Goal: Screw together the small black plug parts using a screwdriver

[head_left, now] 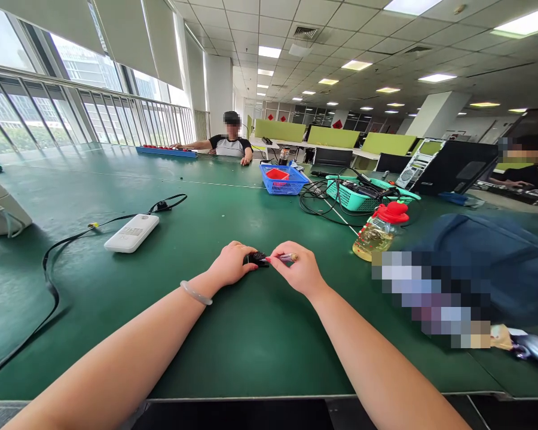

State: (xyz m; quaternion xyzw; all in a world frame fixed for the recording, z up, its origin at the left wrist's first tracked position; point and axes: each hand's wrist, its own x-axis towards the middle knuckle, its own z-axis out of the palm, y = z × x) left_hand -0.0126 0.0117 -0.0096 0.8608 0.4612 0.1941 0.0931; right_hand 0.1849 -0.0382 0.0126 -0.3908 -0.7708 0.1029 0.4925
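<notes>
My left hand (231, 263) rests on the green table and is closed on a small black part (259, 257), whose exact kind I cannot make out. In my right hand (299, 270), a slim pen-like tool with a brownish end (289, 257) is pinched between thumb and fingers. Its other end points left at the black part, and the tip is too small to tell whether it touches. Both hands are close together above the middle of the near table. My fingers partly cover the black part.
Left of my hands lie a white power bank (132, 233) and a black cable (51, 280). To the right are a red-lidded bottle (374, 237), a dark blue bag (497, 257) and a teal basket (354, 199) of cables. Farther back, a blue basket (281, 186) stands before a seated person (231, 143).
</notes>
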